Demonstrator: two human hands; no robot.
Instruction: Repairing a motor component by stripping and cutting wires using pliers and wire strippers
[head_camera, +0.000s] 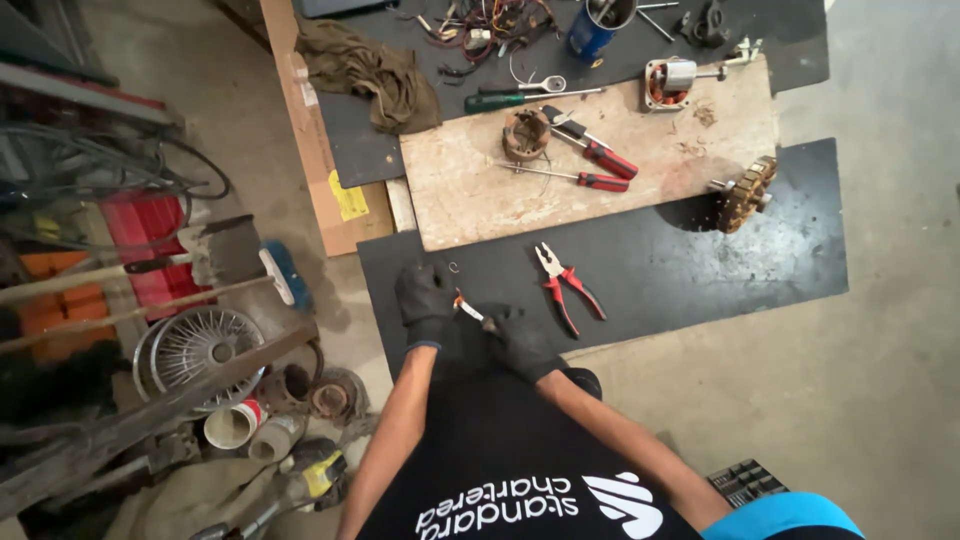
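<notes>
We saw both hands in dark gloves meeting over the near edge of the black mat (700, 250) that lay on the floor. The left hand (424, 297) and the right hand (520, 340) were closed together on one small piece (468, 308) held between them: a short, thin thing, orange at the end by the left hand's fingers and pale, almost white, toward the right hand. It was too small for us to tell what it was. It sat just above the mat, close to the person's chest.

Just to the right of the hands, a pair of red-handled pliers (565, 287) lay on the mat with its jaws pointing away from the person. Farther right, at the mat's far edge, a stator core (746, 193) with yellowish plates stood tilted.

Beyond the mat was a worn wooden board (460, 200). On that surface we saw a rusty round winding (526, 134), two red-handled screwdrivers (600, 168) and a green-handled screwdriver (510, 100). A small motor part (668, 80) with copper coils rested near the board's far corner, and a brown rag (375, 70) lay crumpled to the left.
</notes>
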